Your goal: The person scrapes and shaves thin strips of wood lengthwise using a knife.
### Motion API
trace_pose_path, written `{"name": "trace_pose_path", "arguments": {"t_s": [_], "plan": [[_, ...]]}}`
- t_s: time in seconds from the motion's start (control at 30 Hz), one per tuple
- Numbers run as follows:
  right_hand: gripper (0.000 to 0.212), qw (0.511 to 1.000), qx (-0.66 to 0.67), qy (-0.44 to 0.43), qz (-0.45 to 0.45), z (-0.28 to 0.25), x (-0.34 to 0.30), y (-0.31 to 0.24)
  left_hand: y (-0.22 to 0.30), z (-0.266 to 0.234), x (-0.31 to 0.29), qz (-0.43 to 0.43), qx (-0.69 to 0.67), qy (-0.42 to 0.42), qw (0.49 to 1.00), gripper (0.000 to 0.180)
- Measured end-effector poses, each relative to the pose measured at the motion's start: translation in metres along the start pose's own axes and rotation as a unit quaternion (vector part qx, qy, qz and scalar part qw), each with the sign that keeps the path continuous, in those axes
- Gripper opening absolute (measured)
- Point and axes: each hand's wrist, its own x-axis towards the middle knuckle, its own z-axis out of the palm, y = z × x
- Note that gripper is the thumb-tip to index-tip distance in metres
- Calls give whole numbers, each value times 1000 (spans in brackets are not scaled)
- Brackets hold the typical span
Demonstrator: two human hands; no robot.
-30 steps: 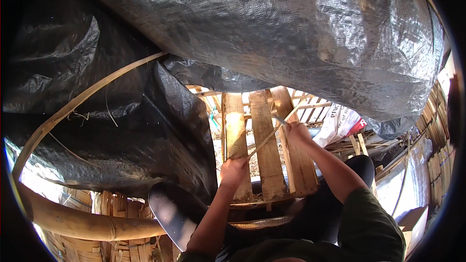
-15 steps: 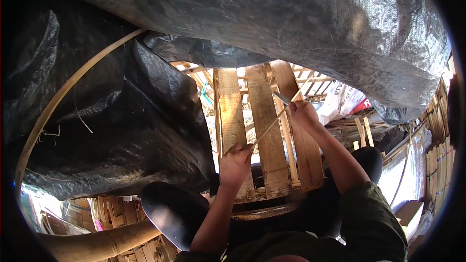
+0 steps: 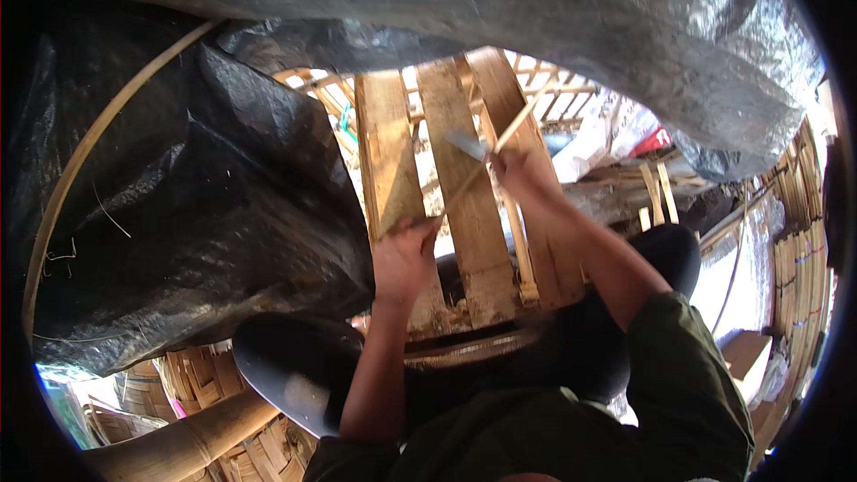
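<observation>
My left hand [image 3: 403, 254] is clenched round the lower end of a thin bamboo strip [image 3: 486, 161] at frame centre; my right hand [image 3: 527, 171] grips a knife [image 3: 468, 145] against it, over wooden slats [image 3: 446, 178]; black tarp [image 3: 205, 214] fills the left.

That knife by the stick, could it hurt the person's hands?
Maybe. The knife in the right hand meets the thin bamboo strip, and the left hand grips that strip lower down, so a slip might nick it. The strip looks thin enough to perhaps split or snap.
</observation>
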Motion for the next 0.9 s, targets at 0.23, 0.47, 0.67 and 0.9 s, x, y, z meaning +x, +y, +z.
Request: {"name": "trace_pose_path", "arguments": {"t_s": [0.23,0.47,0.67,0.9], "plan": [[39,999,-3,35,28,-3,18,22,2,-5,7,-19,-78,-15,997,11],[43,998,7,63,23,-4,21,30,12,-10,10,-1,-78,-28,997,11],[47,997,-6,63,44,1,14,37,10,-16,1,5,-90,-43,995,15],[48,998,33,22,43,-36,-21,21,1,-61,-18,-3,-54,-81,995,13]]}}
